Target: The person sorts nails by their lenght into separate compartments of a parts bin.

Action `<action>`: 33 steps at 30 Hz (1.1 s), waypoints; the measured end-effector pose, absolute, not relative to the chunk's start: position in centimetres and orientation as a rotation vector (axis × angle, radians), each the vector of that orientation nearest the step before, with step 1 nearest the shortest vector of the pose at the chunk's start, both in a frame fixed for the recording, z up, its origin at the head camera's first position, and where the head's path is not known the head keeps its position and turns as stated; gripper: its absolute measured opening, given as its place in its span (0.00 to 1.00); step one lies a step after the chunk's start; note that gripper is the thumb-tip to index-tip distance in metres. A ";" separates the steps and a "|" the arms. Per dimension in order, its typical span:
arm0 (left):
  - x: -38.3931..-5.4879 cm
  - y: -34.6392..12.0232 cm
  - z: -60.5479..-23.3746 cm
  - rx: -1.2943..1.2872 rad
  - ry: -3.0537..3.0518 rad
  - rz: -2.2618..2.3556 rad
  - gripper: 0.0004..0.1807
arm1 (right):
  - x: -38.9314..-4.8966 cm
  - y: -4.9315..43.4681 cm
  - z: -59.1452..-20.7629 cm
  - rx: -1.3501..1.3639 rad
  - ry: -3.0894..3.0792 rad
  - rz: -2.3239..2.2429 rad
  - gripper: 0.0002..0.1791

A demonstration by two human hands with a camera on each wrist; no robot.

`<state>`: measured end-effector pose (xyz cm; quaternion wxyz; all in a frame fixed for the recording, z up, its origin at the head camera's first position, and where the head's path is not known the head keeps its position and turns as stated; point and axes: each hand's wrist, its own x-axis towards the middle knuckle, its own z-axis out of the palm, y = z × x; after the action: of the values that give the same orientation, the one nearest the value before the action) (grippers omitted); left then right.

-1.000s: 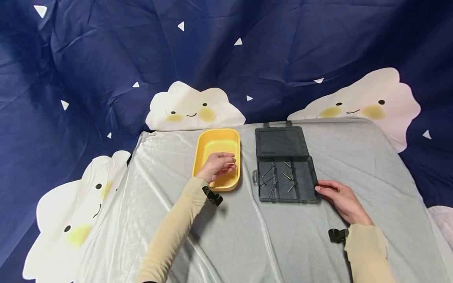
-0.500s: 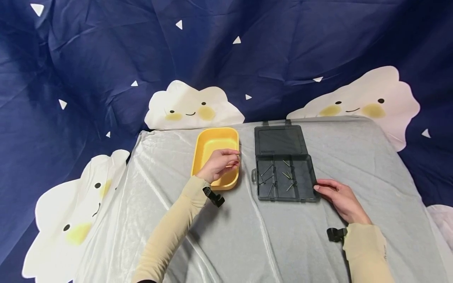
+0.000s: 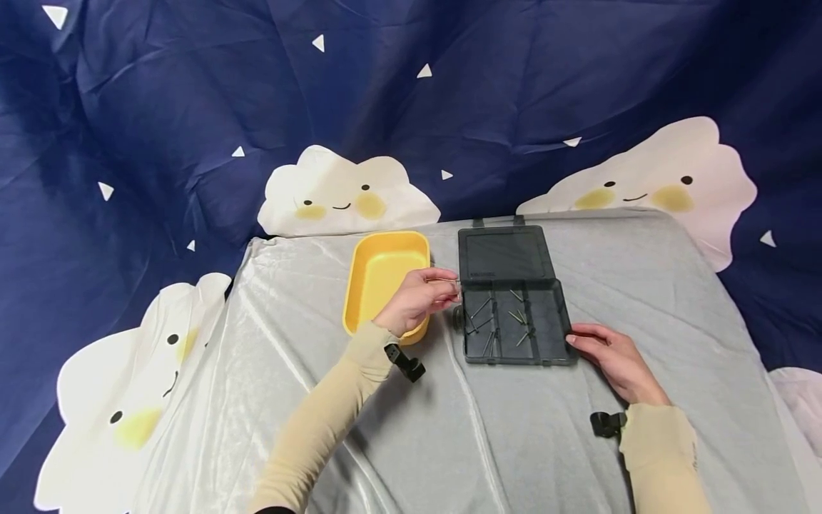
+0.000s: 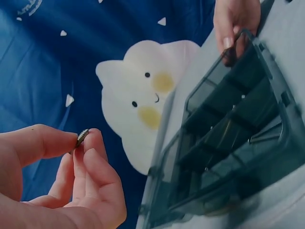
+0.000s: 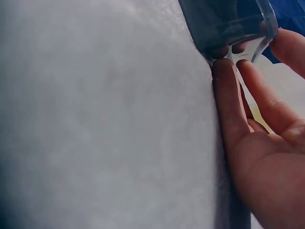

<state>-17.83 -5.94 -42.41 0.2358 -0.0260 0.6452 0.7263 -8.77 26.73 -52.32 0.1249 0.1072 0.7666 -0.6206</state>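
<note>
My left hand (image 3: 416, 300) pinches a small threaded screw (image 4: 82, 137) between thumb and fingertips. It hovers over the right rim of the yellow tray (image 3: 372, 278), with its fingertips close to the left edge of the dark, see-through compartment box (image 3: 549, 321). That box lies with its lid (image 3: 505, 253) folded back. Several long screws (image 3: 491, 344) lie in its left compartment and several shorter, brassy ones (image 3: 517, 315) in the middle one. At the box's right edge, my right hand (image 3: 618, 360) grips the wall, thumb at the rim and fingers low against the side.
A grey cloth (image 3: 411, 442) covers the table. Behind it hangs a dark blue curtain (image 3: 359, 93) printed with clouds and small white triangles. The box's latch (image 3: 458, 319) sticks out on its left side, near my left hand.
My left hand has moved right, from above the yellow tray toward the compartment box, with the screw between its fingertips. My right hand keeps its grip on the box's edge.
</note>
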 end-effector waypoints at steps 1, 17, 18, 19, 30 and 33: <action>-17.7 -5.6 -42.5 -0.066 1.763 1.994 0.15 | -8.7 26.7 -52.3 0.307 2.232 -1.818 0.34; -16.3 0.0 -45.0 -0.010 1.842 1.929 0.10 | -8.5 26.7 -52.4 0.330 2.241 -1.799 0.36; -16.3 0.3 -45.2 -0.006 1.862 1.914 0.10 | -8.5 26.7 -52.3 0.327 2.241 -1.804 0.36; -16.2 0.5 -45.5 0.002 1.884 1.894 0.10 | -8.5 26.7 -52.3 0.324 2.240 -1.811 0.35; -15.7 1.9 -46.7 0.030 2.171 1.622 0.14 | -8.7 26.6 -52.2 0.308 2.226 -1.835 0.33; -15.7 2.2 -46.7 0.028 2.278 1.531 0.10 | -8.7 26.6 -52.2 0.310 2.220 -1.836 0.33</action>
<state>-15.75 2.21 -46.75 0.1973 0.0100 0.8136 0.5468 -8.73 26.62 -52.17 0.1220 0.1061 0.7605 -0.6289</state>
